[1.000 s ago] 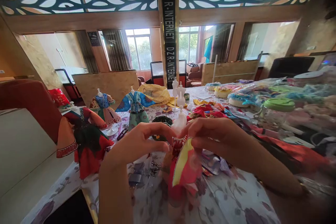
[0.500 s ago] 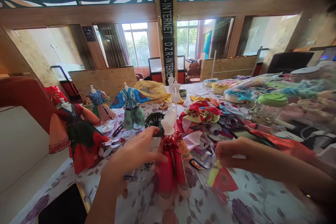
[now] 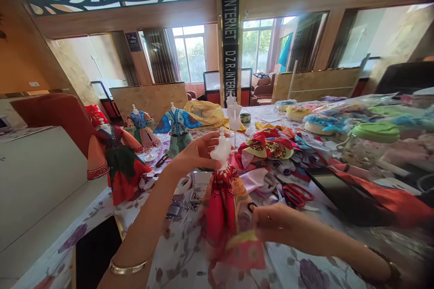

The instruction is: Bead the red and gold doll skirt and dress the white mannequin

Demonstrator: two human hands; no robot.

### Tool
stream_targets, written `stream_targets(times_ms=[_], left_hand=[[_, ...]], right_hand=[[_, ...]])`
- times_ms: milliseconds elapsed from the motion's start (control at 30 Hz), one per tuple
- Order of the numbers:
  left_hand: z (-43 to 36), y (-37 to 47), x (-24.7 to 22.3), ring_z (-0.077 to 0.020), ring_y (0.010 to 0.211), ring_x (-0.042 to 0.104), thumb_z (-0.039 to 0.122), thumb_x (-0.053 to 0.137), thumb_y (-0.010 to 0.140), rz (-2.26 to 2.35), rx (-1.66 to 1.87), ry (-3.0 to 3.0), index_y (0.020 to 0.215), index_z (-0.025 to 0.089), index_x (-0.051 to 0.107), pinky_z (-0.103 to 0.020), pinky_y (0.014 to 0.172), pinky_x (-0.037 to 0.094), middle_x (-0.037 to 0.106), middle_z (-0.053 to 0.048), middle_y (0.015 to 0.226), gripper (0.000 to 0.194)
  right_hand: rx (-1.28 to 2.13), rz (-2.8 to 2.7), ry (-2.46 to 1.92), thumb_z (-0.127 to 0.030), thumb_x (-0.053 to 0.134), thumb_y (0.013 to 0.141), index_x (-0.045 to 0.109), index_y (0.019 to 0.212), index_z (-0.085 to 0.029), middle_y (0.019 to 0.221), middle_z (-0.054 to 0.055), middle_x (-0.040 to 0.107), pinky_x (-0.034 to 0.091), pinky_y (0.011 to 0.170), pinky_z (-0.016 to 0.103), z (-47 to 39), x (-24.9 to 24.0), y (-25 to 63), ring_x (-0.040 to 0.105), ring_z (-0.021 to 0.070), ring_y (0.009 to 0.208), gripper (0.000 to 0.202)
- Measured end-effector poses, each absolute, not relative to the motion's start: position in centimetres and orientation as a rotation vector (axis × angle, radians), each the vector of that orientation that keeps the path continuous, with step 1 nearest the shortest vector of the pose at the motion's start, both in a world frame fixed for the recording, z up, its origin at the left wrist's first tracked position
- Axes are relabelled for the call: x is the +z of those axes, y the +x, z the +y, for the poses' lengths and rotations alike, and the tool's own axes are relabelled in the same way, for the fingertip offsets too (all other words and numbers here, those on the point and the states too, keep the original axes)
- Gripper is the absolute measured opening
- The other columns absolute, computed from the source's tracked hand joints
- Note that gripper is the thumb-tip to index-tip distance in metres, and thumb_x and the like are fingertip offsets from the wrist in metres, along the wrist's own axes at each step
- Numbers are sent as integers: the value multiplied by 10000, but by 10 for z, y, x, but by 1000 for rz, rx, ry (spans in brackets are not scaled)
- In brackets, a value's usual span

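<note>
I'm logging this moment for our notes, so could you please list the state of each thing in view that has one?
Left hand: closed on the mannequin's white bust.
Right hand: pinching the red and yellow cloth piece.
Small mannequin: upright, wearing a red dress.
Red scissors: lying flat on the table.
Green-lidded jar: lid on.
Three dressed mannequins: standing upright.

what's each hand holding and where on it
The left hand grips the small white mannequin by its bare torso, above its red skirt. The right hand pinches the top edge of a red-and-yellow cloth piece.
</note>
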State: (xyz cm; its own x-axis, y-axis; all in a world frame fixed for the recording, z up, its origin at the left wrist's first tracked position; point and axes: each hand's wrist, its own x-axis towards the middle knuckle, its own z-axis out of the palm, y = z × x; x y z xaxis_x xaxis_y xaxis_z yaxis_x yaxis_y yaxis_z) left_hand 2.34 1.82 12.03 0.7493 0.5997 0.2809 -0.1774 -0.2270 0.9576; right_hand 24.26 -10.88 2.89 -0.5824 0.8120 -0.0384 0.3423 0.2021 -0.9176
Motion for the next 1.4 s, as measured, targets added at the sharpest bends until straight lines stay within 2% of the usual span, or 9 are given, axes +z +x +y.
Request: stream_targets(times_ms=[67,267,567,633,933,1067,1167,1267,1400], left_hand=[[16,25,122,-203,895,612,207,853,473,374,760,1626,1025,249,633,-281,704,500,632,-32,1004,596],[12,37,131,-167,800,629,136,840,452,505,896,1640,968,228,603,-292,694,502,625,-10,949,575],[-4,80,155,-140,776,608,226,819,526,694,1328,1723,952,215,543,-258,621,501,615,-12,935,507],[-2,88,157,-143,750,604,272,828,522,795,1476,1756,932,209,525,-268,588,496,613,-23,942,513],[11,118,155,-130,667,590,287,840,502,963,1857,1810,825,216,437,-277,547,473,597,6,856,521],[20,126,152,-136,662,590,327,839,504,981,1951,1824,812,227,423,-289,560,472,591,11,829,527],[28,133,148,-142,662,587,346,840,503,977,1996,1814,813,235,412,-296,561,477,591,11,823,540],[36,140,143,-152,687,591,357,838,513,970,2014,1828,825,242,399,-302,570,482,584,8,838,551],[45,147,133,-163,722,592,386,829,530,1033,2007,1853,848,242,383,-313,604,483,572,-1,875,566]], right_hand=[[1495,-1972,-1176,-416,574,831,496,706,-181,611,-41,473,362,534,220,-107,16,257,466,98,575,278],[1781,-1694,-1220,-479,608,795,520,744,-203,660,-8,544,471,657,290,-109,-2,289,601,147,641,295],[1991,-1515,-994,-344,732,716,632,807,-175,733,-30,572,461,659,220,-108,26,290,549,91,669,217],[2012,-1488,-958,-368,738,704,641,900,-180,812,-22,589,471,679,227,-105,30,276,562,91,705,288],[2025,-1382,-647,-448,693,733,603,841,-183,793,-32,564,458,763,226,-110,44,211,562,70,722,300],[2049,-1525,-677,-447,665,755,579,818,-184,736,-40,556,472,743,236,-112,24,220,575,76,684,284],[1976,-1673,-1003,-474,634,755,533,761,-188,689,-39,565,489,644,237,-111,0,237,589,90,608,304],[1860,-1759,-1209,-410,561,815,537,791,-197,649,-33,585,458,530,208,-112,-16,253,586,96,553,216],[1770,-1796,-1276,-313,577,800,576,792,-200,639,-24,595,445,518,195,-112,-24,263,595,111,601,113]])
